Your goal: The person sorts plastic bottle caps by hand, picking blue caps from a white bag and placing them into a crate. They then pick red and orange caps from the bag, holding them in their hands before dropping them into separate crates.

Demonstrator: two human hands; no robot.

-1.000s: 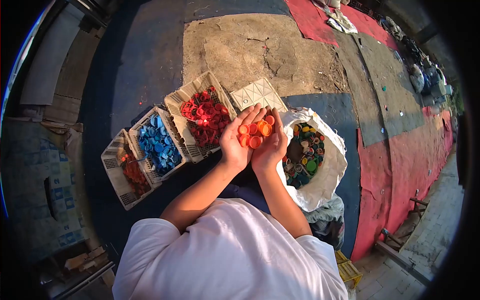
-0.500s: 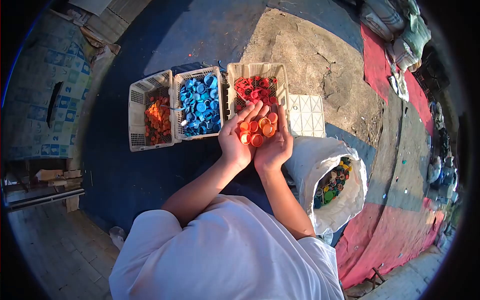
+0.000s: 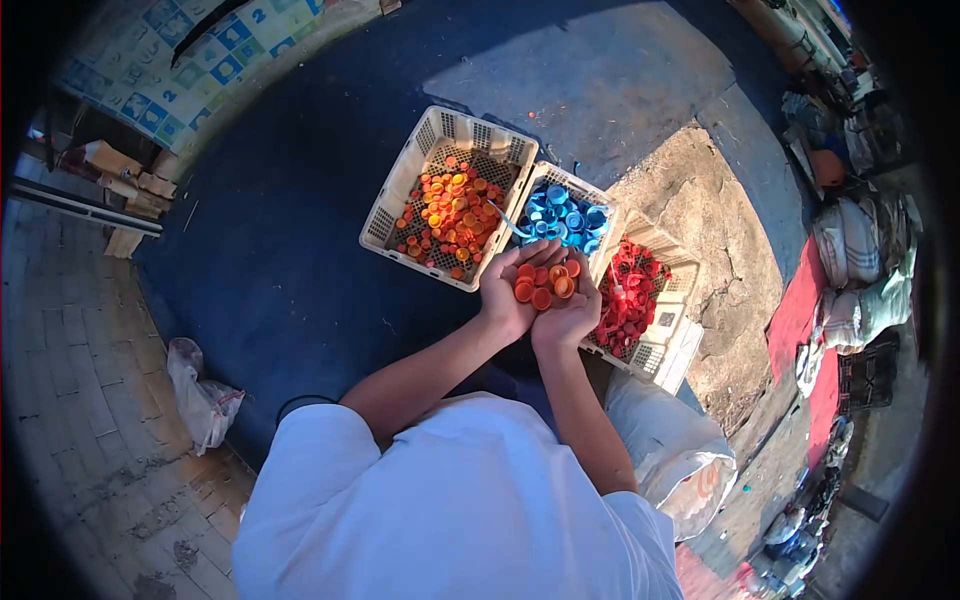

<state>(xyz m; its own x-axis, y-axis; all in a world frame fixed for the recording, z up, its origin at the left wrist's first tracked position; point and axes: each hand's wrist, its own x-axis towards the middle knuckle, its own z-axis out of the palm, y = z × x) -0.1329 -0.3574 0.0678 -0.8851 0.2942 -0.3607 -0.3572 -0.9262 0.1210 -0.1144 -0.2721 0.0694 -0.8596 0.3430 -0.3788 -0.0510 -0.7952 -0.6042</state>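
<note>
My left hand [image 3: 505, 300] and my right hand [image 3: 570, 318] are cupped side by side, palms up. Together they hold a small heap of orange bottle caps [image 3: 541, 298]. The hands are over the near edge of the crate of blue caps [image 3: 565, 218], between its two neighbours. To the left stands a pale plastic crate [image 3: 378, 228] with orange caps [image 3: 450, 208] spread over its floor. Close beside my right hand is a crate holding red caps [image 3: 628, 295]. The undersides of both hands are hidden.
A white sack [image 3: 660, 425] stands to the right of my body, its mouth facing away to the right. A crumpled plastic bag [image 3: 200, 395] lies at left on the edge of the blue floor covering [image 3: 280, 290]. Bundled sacks [image 3: 865, 250] line the far right.
My view has turned left, so the crates appear shifted right and rotated. My cupped hands, still holding the orange caps, have moved from the red crate to beside the blue one.
</note>
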